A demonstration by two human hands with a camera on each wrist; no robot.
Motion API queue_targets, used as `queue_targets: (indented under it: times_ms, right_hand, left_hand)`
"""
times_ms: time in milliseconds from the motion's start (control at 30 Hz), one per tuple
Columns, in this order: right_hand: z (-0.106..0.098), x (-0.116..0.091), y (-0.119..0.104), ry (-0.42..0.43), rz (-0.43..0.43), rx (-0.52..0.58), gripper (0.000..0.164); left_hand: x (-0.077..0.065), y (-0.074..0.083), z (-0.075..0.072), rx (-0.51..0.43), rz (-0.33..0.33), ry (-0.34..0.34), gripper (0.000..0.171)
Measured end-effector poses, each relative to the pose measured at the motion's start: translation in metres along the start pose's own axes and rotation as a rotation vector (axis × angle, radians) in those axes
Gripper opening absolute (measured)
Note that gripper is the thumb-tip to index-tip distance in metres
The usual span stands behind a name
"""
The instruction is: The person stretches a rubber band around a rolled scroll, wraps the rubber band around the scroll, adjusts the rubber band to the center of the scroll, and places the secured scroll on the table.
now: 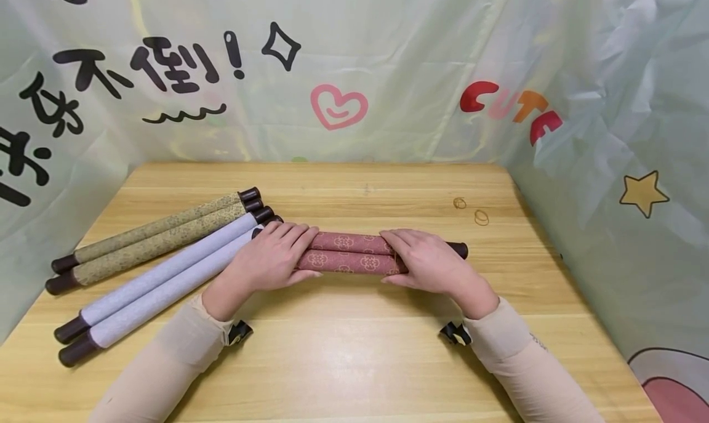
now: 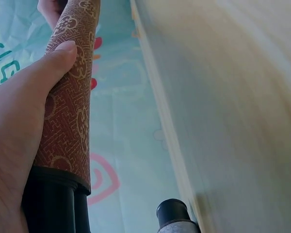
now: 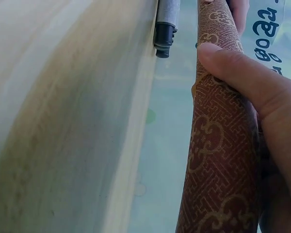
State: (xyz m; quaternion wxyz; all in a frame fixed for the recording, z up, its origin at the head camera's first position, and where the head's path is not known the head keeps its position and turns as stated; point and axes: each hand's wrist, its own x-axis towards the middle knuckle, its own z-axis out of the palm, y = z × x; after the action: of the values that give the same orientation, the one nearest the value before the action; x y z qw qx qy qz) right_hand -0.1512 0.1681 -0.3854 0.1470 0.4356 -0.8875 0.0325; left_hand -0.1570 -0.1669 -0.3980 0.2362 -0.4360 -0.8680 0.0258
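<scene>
While the left grip (image 1: 277, 255) and right grip (image 1: 428, 260) clasp the red scrolls (image 1: 344, 253), bundling seems underway; laying them beside the pale-blue scrolls (image 1: 166, 289) likely comes next.

So the scrolls in the middle (image 1: 346, 263) are a dusky red with gold flower-ish medallions over a fine maze-like pattern, and their ends (image 1: 458, 249) are near-black. Next ones over (image 1: 166, 292) are pale lavender-blue, and the last pair (image 1: 160, 242) is olive-gold with dark speckles, both with dark brown caps. Surface (image 1: 349, 355) is honey-coloured wood grain. Backdrop cloth (image 1: 399, 35) is a soft minty green with black lettering, a pink heart (image 1: 338, 111) and a yellow star (image 1: 644, 192). Sleeves (image 1: 543, 374) are plain beige.
</scene>
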Motion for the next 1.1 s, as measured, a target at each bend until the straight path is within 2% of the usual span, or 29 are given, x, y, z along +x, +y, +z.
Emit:
queue_targets:
  times_ms: [267, 500, 833, 1100]
  right_hand:
    - [0.003, 0.001, -0.005, -0.019, -0.005, 0.05, 0.085]
    - [-0.002, 0.001, -0.003, -0.041, 0.026, 0.089, 0.093]
    - [-0.006, -0.003, 0.008, -0.065, 0.079, 0.104, 0.098]
    - [-0.006, -0.003, 0.009, -0.065, 0.089, 0.067, 0.084]
  left_hand:
    - [0.006, 0.007, 0.001, -0.006, 0.016, -0.005, 0.083]
    - [0.005, 0.006, 0.002, -0.013, -0.016, -0.022, 0.084]
    - [0.001, 0.003, 0.001, -0.006, -0.038, -0.007, 0.088]
    - [0.002, 0.002, -0.003, -0.007, -0.03, -0.003, 0.088]
